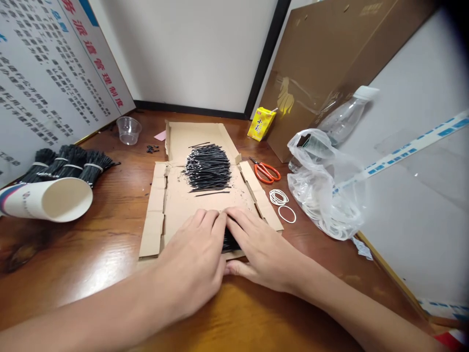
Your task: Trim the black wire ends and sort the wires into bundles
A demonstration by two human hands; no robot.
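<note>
My left hand and my right hand lie side by side, palms down, on a flattened cardboard sheet. Their fingers are stretched out and cover a small bunch of thin black sticks, which shows only in the gap between the hands. Farther back on the cardboard sits a loose pile of the same black sticks. Both hands press on the bunch rather than wrap round it.
Bundled black sticks and a tipped paper cup lie at the left. Orange scissors, white rubber bands, a plastic bag, a bottle, a yellow carton and a clear cup surround the cardboard.
</note>
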